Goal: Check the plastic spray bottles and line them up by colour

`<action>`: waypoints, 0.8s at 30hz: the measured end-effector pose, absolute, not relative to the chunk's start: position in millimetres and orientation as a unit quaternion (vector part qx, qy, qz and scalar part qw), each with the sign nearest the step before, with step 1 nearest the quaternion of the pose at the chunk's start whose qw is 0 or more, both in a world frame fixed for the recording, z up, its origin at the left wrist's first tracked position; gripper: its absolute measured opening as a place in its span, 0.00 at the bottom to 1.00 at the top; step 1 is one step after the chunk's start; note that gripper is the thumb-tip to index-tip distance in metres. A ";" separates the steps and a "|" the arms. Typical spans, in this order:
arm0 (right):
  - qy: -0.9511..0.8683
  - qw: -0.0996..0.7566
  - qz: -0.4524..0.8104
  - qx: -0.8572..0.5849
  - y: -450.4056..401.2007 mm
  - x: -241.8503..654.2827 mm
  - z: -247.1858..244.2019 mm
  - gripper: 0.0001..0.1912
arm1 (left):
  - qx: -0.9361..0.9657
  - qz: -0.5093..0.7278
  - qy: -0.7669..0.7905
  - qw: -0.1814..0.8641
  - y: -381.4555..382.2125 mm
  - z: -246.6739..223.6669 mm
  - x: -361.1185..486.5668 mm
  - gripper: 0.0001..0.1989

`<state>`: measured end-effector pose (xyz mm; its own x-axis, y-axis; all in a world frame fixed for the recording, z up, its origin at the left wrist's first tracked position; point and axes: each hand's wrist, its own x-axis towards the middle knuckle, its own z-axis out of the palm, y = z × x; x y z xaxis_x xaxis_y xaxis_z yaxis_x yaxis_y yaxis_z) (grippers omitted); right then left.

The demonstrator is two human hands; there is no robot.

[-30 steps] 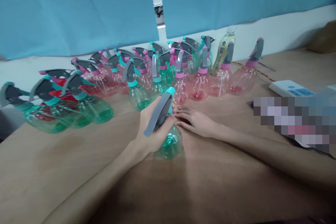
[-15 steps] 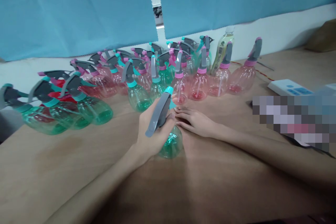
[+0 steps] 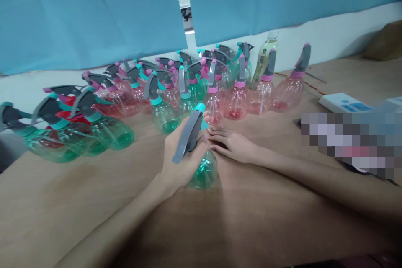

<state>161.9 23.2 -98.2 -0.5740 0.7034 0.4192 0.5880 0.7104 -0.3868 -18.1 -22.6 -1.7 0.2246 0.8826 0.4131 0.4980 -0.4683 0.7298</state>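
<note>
A green spray bottle (image 3: 205,172) with a grey trigger head and turquoise nozzle stands on the wooden table in front of me. My left hand (image 3: 176,157) is wrapped round its neck, just under the head; some of those fingers are hidden behind the bottle. Beside it, my right hand (image 3: 234,146) rests low over the table with its fingers stretched toward the bottle and nothing held in them. Whether its fingertips touch the bottle I cannot tell. Just beyond both hands stand a pink spray bottle (image 3: 214,109) and a green one with a turquoise collar (image 3: 166,117).
Several more green and pink spray bottles crowd the back of the table. At the left, a green bottle (image 3: 114,134) leans among others. A labelled drink bottle (image 3: 266,56) stands behind them. To the right lie a white device (image 3: 342,102) with blue buttons and a blurred-out object (image 3: 348,142).
The view has shifted very slightly. Both hands and the spray bottle hold the same positions as before.
</note>
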 end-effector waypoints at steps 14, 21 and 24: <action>-0.883 0.277 0.097 -0.366 23.1 161.9 -97.9 0.20 | 0.752 0.415 0.462 0.221 -22.8 2.1 -16.4 0.02; -0.883 0.277 0.099 -0.367 23.4 161.9 -97.7 0.19 | 0.751 0.414 0.470 0.211 -22.4 1.2 -16.8 0.02; -0.884 0.273 0.100 -0.365 23.2 161.7 -96.9 0.20 | 0.750 0.414 0.469 0.215 -22.2 1.1 -16.8 0.02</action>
